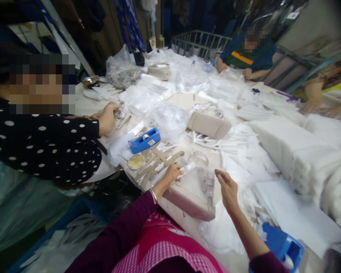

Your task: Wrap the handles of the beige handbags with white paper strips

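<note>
Left hand [170, 176] pinches a piece of clear film [189, 166] above a pale bag [189, 203] at the near edge of a crowded worktable, while the right hand [229, 189], fingers loosely extended and seemingly gripping nothing, hovers by the bag's right side. The bag looks fully made up, its buckle [208, 186] apparently under clear plastic; the pinched film appears not yet laid down. A second bag [208, 125] lies farther back, beyond brown strips [152, 163] and a blue tape dispenser [144, 141].
</note>
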`<state>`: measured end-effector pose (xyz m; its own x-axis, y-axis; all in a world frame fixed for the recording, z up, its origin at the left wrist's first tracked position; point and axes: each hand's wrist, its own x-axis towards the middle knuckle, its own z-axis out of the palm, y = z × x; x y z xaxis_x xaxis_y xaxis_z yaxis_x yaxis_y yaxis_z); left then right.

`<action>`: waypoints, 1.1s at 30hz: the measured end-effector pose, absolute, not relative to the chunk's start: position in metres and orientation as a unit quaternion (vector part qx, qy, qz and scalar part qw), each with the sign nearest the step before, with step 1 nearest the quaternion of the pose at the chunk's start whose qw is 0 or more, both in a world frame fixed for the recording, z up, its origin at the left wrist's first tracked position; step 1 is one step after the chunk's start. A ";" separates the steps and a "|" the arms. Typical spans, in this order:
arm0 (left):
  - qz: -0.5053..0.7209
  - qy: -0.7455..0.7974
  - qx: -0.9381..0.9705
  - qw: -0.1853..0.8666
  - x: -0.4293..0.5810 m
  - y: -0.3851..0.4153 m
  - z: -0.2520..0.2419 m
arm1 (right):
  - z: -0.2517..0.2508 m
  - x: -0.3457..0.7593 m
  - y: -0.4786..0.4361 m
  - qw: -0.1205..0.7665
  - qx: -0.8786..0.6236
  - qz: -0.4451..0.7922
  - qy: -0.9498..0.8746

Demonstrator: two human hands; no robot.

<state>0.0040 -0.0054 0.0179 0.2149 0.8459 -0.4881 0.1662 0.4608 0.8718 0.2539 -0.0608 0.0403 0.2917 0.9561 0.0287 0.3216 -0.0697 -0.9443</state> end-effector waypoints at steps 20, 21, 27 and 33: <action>0.318 0.538 0.491 0.607 0.021 0.003 0.024 | 0.017 0.426 -0.335 0.411 -0.888 0.206 -0.027; 0.319 0.540 0.489 0.606 0.021 0.003 0.025 | 0.016 0.425 -0.337 0.409 -0.886 0.217 -0.024; 0.315 0.542 0.502 0.596 0.023 0.003 0.026 | 0.020 0.413 -0.339 0.439 -0.864 0.247 -0.002; 0.318 0.550 0.488 0.599 0.024 0.003 0.027 | 0.033 0.405 -0.354 0.464 -0.855 0.230 0.026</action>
<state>0.0243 0.0029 0.0274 0.1937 0.9168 -0.3492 0.1556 0.3227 0.9336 0.4055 -0.3540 0.0328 0.8928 0.1696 -0.4172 -0.2578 -0.5672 -0.7822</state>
